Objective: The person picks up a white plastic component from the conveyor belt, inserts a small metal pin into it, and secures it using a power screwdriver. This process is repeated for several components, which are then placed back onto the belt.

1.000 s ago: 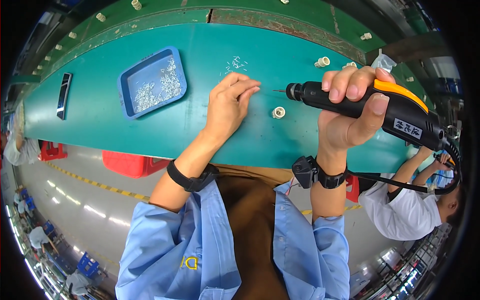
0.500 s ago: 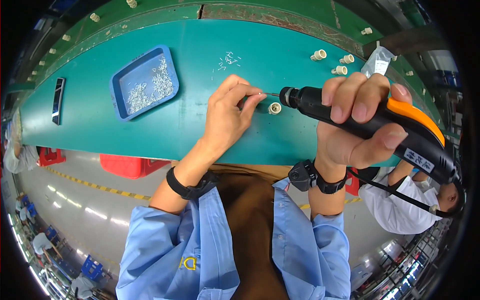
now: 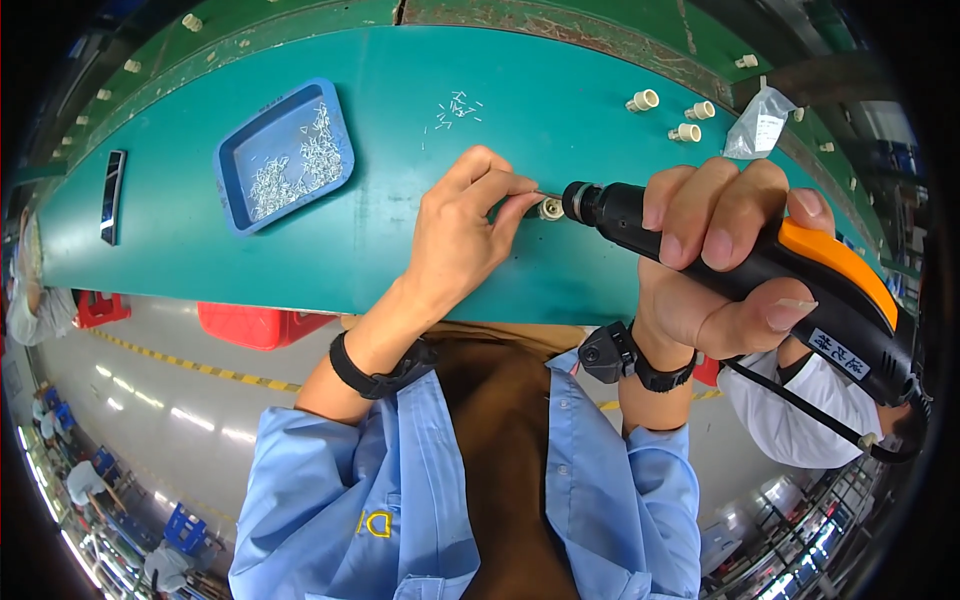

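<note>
My right hand [image 3: 690,295] is wrapped round a black electric screwdriver [image 3: 622,213] with an orange lever and a cable at its rear end. The driver points left, its thin bit reaching the fingertips of my left hand [image 3: 462,230]. Thumb and forefinger of that hand are pinched together at the bit's tip; whatever lies between them is hidden or too small to make out. Just below the bit, a small cream-coloured round fitting [image 3: 550,210] stands on the green table [image 3: 400,200], its open end up and partly covered by my fingertips.
A blue tray [image 3: 226,185] holds many small silver screw-like pieces, with more loose pieces [image 3: 457,108] behind my left hand. Several cream fittings [image 3: 685,133] and a clear plastic bag [image 3: 760,125] lie at the far right. A phone [image 3: 113,198] rests at left. A person in white [image 3: 800,415] sits close on the right.
My left fingertips and the driver's bit have moved slightly right and down, over the cream fitting. The whole driver has shifted a little right and down with my right hand.
</note>
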{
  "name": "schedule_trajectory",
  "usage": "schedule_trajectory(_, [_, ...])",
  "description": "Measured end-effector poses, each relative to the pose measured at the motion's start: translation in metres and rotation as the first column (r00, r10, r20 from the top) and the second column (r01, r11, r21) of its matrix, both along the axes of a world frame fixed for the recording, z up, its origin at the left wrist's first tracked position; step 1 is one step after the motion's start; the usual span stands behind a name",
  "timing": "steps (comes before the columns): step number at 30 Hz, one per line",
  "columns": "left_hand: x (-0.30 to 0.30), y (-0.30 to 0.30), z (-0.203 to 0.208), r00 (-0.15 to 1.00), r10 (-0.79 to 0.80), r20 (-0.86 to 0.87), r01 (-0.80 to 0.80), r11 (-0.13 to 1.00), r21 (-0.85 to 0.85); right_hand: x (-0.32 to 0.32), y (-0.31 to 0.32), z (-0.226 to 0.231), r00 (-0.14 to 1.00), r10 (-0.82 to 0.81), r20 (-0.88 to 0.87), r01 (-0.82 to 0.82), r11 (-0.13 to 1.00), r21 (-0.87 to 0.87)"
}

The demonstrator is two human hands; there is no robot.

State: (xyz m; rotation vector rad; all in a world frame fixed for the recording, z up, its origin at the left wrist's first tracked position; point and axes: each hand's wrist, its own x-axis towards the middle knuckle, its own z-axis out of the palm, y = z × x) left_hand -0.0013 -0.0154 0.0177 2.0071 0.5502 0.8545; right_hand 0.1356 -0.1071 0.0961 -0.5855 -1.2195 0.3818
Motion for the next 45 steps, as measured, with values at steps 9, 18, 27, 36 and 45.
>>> schedule_trajectory(9, [-0.002,-0.002,0.002,1.0,-0.028,-0.002,0.028,0.999,0.032,-0.004,-0.002,0.002,1.0,-0.022,0.009,0.022,1.0,0.016])
schedule_trajectory(18, [-0.003,-0.009,0.002,0.996,0.043,0.082,-0.043,0.999,-0.005,-0.004,-0.014,0.004,0.986,-0.166,-0.032,0.163,0.984,-0.074])
schedule_trajectory(27, [0.01,-0.025,-0.022,0.993,-0.017,0.114,0.017,1.0,0.002,-0.01,-0.012,-0.002,0.985,-0.166,-0.044,0.159,0.977,-0.141])
schedule_trajectory(36, [0.012,-0.026,-0.022,0.993,-0.043,0.108,0.043,0.999,-0.003,-0.009,-0.012,-0.006,0.976,-0.207,-0.068,0.185,0.953,-0.241])
schedule_trajectory(45, [0.011,-0.026,-0.018,0.996,-0.029,0.082,0.027,0.999,0.033,-0.006,-0.008,-0.01,0.962,-0.273,-0.004,0.262,0.927,-0.267])
